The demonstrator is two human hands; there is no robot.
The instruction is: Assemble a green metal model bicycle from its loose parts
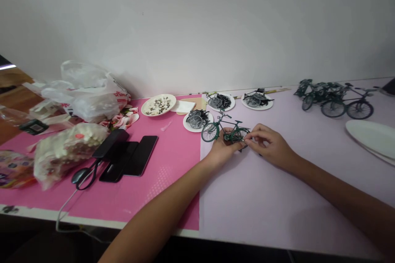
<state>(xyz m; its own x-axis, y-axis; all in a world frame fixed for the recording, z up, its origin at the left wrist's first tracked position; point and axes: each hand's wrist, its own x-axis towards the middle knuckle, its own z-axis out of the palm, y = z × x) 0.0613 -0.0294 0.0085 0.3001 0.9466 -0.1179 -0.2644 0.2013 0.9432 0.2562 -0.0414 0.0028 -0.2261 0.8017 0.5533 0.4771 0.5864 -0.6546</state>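
A dark green model bicycle (222, 125) is held just above the lilac part of the table, its front wheel toward the left. My left hand (222, 148) grips it from below, near the pedals and rear wheel. My right hand (268, 144) has thumb and forefinger pinched at the rear wheel; whatever small part may be between those fingertips is too small to make out. Close behind the bicycle is a small white plate (187, 126) of grey model wheels (196, 119).
Two more plates of dark parts (220, 101) (257, 99) stand by the wall, beside a cream plate (173, 102) of tiny pieces. Several finished-looking model bicycles (333, 98) cluster at right, near white oval plates (370, 135). Left are phones (141, 156) and plastic bags (89, 94).
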